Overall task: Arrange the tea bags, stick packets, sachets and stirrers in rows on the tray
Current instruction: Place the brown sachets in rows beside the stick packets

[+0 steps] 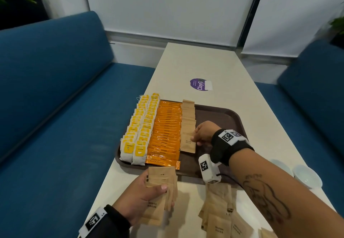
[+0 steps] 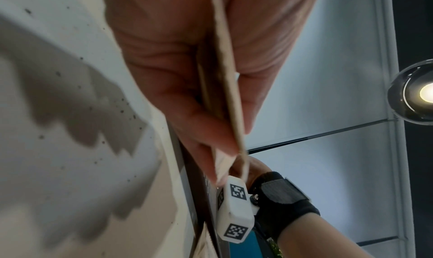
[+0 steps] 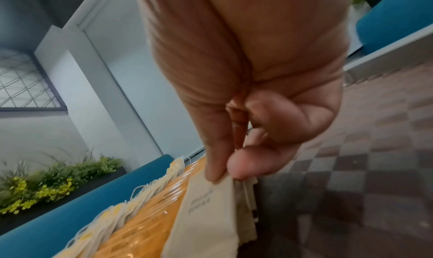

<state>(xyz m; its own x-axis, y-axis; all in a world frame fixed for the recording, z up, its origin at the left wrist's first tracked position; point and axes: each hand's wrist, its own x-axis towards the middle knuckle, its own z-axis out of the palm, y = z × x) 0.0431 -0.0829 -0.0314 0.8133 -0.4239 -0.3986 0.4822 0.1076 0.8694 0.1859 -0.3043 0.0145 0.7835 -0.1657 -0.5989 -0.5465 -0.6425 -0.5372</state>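
The flat brown paper sugar sachet (image 1: pixel 188 144) at the near end of the third row lies on the dark brown plastic tray (image 1: pixel 230 118), beside the orange coffee stick packets (image 1: pixel 165 131) and 2 rows of yellow-tagged tea bags (image 1: pixel 138 131). The right hand (image 1: pixel 203 132) pinches its edge, fingers (image 3: pixel 219 162) together on the paper. The left hand (image 1: pixel 143 198) grips a spare sachet stack (image 1: pixel 162 189) over the pale desk (image 1: pixel 214 66). The sachet row is underway; next, probably release squarely and fetch another.

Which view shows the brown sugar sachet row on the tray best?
Head view: the whole brown sugar sachet row shows beside the orange stick packets. Right wrist shows only the near sachet, pinched by the right hand. Left wrist shows none of the row.
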